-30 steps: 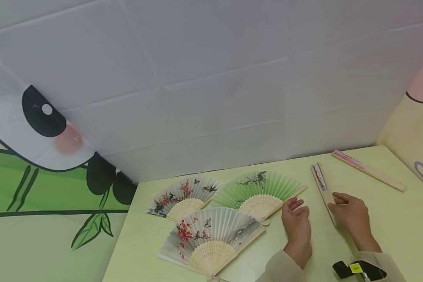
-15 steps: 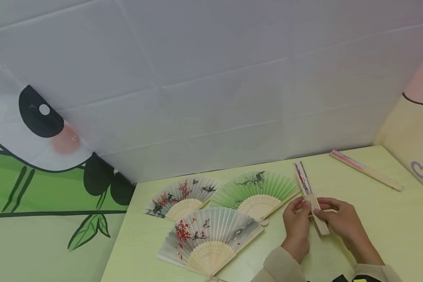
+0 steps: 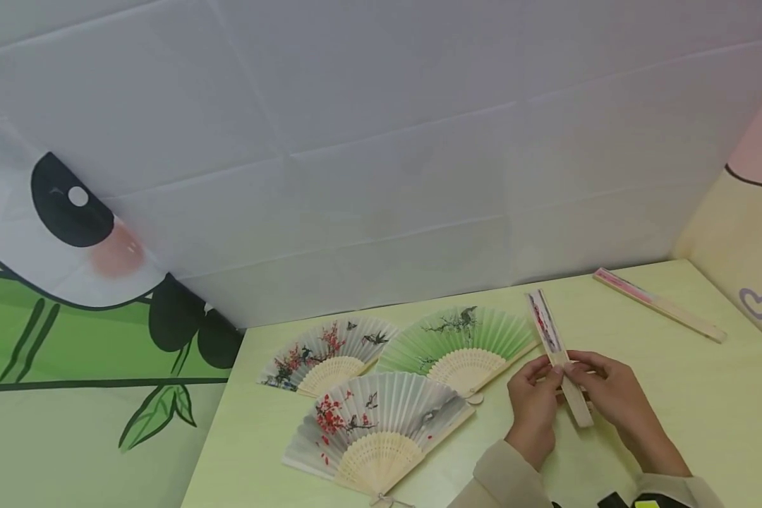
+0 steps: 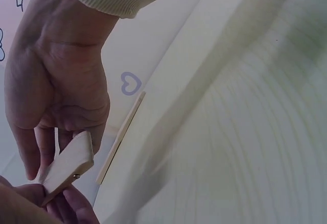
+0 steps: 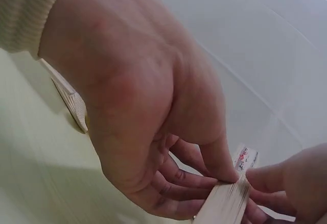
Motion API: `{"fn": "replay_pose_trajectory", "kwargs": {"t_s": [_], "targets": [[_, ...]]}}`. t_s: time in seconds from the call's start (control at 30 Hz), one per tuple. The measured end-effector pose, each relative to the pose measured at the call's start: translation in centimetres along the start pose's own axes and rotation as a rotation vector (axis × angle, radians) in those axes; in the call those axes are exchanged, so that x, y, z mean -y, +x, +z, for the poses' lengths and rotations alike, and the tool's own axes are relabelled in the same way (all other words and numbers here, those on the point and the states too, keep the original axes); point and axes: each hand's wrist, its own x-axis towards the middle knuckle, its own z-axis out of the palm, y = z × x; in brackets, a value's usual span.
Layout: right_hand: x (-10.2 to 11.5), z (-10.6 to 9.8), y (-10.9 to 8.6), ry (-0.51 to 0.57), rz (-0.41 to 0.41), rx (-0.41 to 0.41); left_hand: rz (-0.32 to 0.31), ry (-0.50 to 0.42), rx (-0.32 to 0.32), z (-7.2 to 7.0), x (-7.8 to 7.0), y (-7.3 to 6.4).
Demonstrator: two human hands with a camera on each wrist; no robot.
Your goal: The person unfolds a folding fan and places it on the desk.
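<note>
Three spread fans [image 3: 381, 427] lie on the surface [image 3: 717, 416] at lower centre, one before two. Right of them, a folded fan [image 3: 542, 319] is between left grip [image 3: 533, 413] and right grip [image 3: 617, 396]; another fan [image 3: 662, 306] lies farther right.

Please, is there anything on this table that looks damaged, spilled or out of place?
Nothing clearly stands out. The green fan and two pale fans lie open, the pink folded fan lies aslant, and the left hand and right hand hold a closed fan. I see no tear or spill.
</note>
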Motion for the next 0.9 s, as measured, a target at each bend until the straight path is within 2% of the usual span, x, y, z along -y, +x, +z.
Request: {"fn": "replay_pose_trajectory", "kwargs": {"t_s": [0.1, 0.2, 0.53, 0.7, 0.9], "targets": [[-0.3, -0.1, 0.1, 0.018, 0.005, -0.006, -0.002, 0.001, 0.005, 0.0, 0.1, 0.0], [-0.6, -0.2, 0.3, 0.081, 0.032, 0.002, -0.007, 0.004, 0.002, -0.1, 0.1, 0.0], [-1.2, -0.2, 0.5, 0.352, 0.113, 0.046, -0.036, 0.022, -0.030, -0.6, -0.1, -0.4], [-1.3, -0.1, 0.4, 0.401, 0.148, 0.056, -0.039, 0.009, -0.042, -1.0, 0.0, -0.6], [-1.5, 0.1, 0.2, 0.404, 0.132, 0.041, -0.018, -0.054, -0.043, -1.4, 0.1, -0.5]]}}
